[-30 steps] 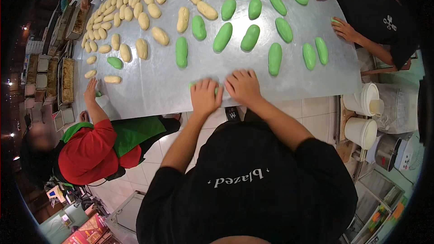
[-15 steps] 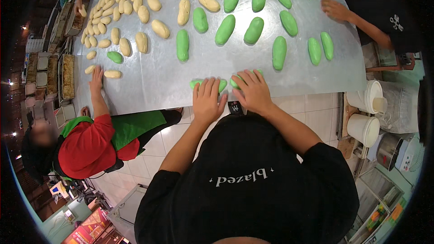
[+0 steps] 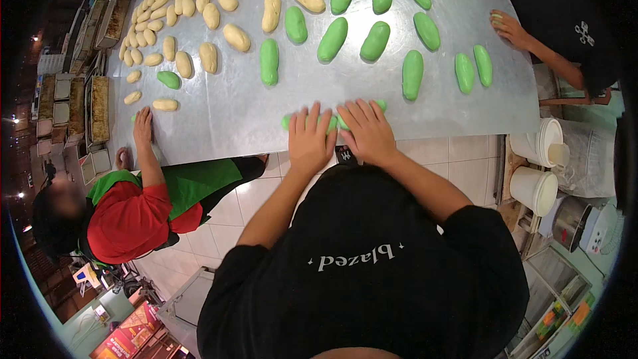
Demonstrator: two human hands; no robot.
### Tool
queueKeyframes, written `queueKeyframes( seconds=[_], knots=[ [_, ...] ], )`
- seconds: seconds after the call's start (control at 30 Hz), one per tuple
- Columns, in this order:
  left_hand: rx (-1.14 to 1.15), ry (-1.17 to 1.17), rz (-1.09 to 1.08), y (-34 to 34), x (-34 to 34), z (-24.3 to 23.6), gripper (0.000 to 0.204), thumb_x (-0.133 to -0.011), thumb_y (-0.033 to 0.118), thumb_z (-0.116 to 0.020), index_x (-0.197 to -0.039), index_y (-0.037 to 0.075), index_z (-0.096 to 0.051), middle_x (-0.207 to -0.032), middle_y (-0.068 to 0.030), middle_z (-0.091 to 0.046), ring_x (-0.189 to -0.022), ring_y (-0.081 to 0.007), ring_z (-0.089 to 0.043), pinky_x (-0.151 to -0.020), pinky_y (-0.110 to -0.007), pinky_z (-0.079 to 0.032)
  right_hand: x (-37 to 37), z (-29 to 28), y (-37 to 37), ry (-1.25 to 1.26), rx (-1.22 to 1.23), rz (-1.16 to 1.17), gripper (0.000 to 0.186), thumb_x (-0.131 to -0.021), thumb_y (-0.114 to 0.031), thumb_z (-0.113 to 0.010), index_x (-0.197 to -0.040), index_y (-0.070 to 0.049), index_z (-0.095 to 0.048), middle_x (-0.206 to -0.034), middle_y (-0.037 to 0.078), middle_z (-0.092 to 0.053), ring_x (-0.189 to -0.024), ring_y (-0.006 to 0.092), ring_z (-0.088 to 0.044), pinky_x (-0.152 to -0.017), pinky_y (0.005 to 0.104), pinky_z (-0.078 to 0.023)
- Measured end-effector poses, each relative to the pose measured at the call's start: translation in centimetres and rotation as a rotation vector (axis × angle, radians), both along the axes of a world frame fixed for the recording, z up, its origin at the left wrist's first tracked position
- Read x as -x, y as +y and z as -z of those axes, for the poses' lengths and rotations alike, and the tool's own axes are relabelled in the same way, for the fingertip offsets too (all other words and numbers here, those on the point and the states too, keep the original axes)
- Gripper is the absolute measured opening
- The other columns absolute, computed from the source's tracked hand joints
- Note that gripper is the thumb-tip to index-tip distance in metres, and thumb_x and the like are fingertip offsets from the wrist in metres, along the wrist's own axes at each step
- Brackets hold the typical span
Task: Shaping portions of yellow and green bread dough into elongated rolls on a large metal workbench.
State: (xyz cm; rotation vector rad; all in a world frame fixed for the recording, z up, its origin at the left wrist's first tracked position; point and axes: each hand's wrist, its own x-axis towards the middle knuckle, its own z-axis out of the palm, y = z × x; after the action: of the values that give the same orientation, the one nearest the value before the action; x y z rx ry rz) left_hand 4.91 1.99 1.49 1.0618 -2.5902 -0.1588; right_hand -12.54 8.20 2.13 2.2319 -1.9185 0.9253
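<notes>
Near the table's front edge, my left hand (image 3: 310,143) lies flat on a roll of green dough (image 3: 286,122), its fingers stretched out over the roll. Beside it, my right hand (image 3: 366,133) rests palm down with spread fingers on a second green roll (image 3: 381,105). The inner ends of both rolls show between my thumbs; their middles are hidden under my fingers. Beyond my hands, several green dough rolls (image 3: 376,41) lie on the metal table (image 3: 226,116). A longer green roll (image 3: 269,62) lies ahead and left of my left hand.
Pale dough pieces (image 3: 209,58) crowd the table's far left. At left, a person's hand (image 3: 142,127) covers dough; at far right another person's hands (image 3: 510,29) work at green dough. White buckets (image 3: 534,191) stand right of the table, metal pans (image 3: 100,110) to its left.
Both hands have shifted slightly over their rolls, my left fingers reaching farther forward. The left co-worker's hand has moved down the table onto a green piece; the right co-worker's nearer hand has drawn back.
</notes>
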Motion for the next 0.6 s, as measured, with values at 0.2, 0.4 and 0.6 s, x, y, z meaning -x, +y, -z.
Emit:
queueKeyframes(
  seconds=[0.2,0.4,0.6],
  knots=[
    [0.006,0.051,-0.074,-3.4,1.8,1.1,0.037,-0.084,0.032,-0.064,-0.113,0.009,-0.063,-0.108,-0.0125,-0.060,-0.103,-0.0325,-0.055,-0.093,-0.052,-0.038,0.4,1.7,-4.0,0.018,0.001,0.073,0.023,-0.085,-0.029,-0.064,-0.097,-0.010,-0.068,-0.105,0.009,-0.063,-0.098,0.0286,-0.057,-0.088,0.0472,-0.040],
    [-0.016,0.119,-0.122,-8.8,4.3,0.0,0.035,-0.084,0.028,-0.062,-0.112,0.008,-0.063,-0.110,-0.0130,-0.061,-0.105,-0.0329,-0.056,-0.090,-0.049,-0.041,0.5,1.1,-9.7,-0.113,-0.025,0.129,0.022,-0.085,-0.029,-0.064,-0.095,-0.010,-0.068,-0.102,0.009,-0.063,-0.094,0.0270,-0.057,-0.084,0.0458,-0.040],
    [0.105,0.082,-0.013,0.9,0.1,0.1,0.036,-0.086,0.024,-0.063,-0.119,0.011,-0.064,-0.131,-0.0155,-0.056,-0.119,-0.0339,-0.054,-0.103,-0.051,-0.036,-0.2,0.6,-0.4,0.044,0.028,-0.018,0.028,-0.086,-0.031,-0.062,-0.106,-0.012,-0.067,-0.112,0.011,-0.062,-0.109,0.0296,-0.055,-0.096,0.0484,-0.039]
  ],
)
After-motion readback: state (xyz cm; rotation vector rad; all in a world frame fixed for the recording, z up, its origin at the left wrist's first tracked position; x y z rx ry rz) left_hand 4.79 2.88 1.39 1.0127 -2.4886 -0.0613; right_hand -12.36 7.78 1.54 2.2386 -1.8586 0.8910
